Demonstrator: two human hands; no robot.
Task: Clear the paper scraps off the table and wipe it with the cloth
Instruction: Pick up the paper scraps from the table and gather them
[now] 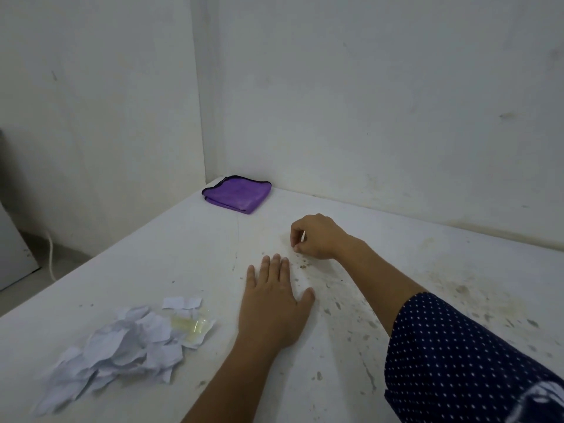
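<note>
Dotted sleeve (457, 361), right hand (317, 236) pinching scrap (303, 237), scrap heap (122, 346), folded cloth (238, 193)

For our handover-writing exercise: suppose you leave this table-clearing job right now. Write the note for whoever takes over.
Left hand: open, flat on the table, holding nothing.
Right hand: fingers curled, pinching what looks like a small scrap, just beyond the left hand.
Paper scraps: heaped near the front left edge, with a clear wrapper among them.
Cloth: folded, untouched, in the far corner.
Done: scraps mostly gathered into one pile.
Left: take the pile off the table, then wipe; stains spread across the right side.
</note>
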